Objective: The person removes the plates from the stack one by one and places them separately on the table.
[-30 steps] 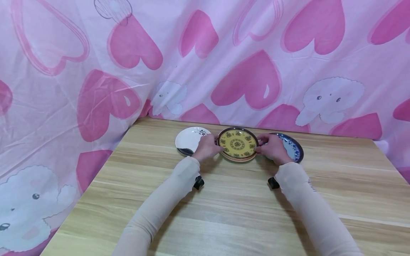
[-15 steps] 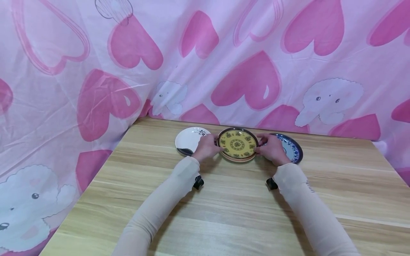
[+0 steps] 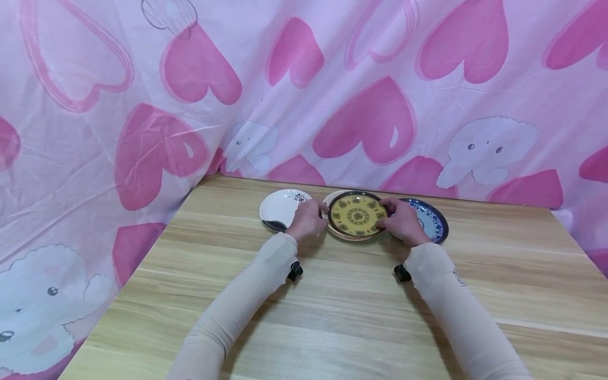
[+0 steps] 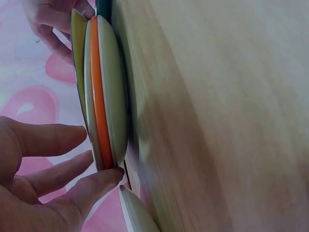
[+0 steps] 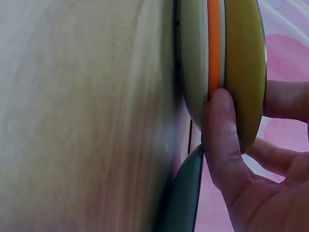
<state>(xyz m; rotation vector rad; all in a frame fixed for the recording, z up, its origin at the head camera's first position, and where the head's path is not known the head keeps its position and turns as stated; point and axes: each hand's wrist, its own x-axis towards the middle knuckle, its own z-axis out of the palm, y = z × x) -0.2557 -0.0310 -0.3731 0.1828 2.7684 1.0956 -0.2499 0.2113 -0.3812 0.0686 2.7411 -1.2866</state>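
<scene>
A yellow plate (image 3: 357, 215) with a dark rim and dark patterns lies on a stack of plates (image 4: 113, 92), shifted right of the plates under it. From the side, the stack shows cream edges and an orange layer (image 5: 213, 48). My right hand (image 3: 401, 220) pinches the yellow plate's right edge, its thumb (image 5: 222, 121) low against the side and the fingers on the far face. At the left, my left hand (image 3: 306, 219) pinches the stack's edge, with the thumb (image 4: 99, 186) under the orange layer and a forefinger (image 4: 53, 139) at the upper rim.
A white plate (image 3: 277, 206) with a dark floral print lies left of the stack, partly behind my left hand. To the right, a blue-and-white plate (image 3: 434, 224) is partly covered by my right hand. All rest on a wooden table (image 3: 332, 316) before a pink heart-print cloth (image 3: 366, 121).
The yellow plate has slid slightly to the right on the stack, uncovering the pale left rim of the plate beneath. Both hands stay almost where they were.
</scene>
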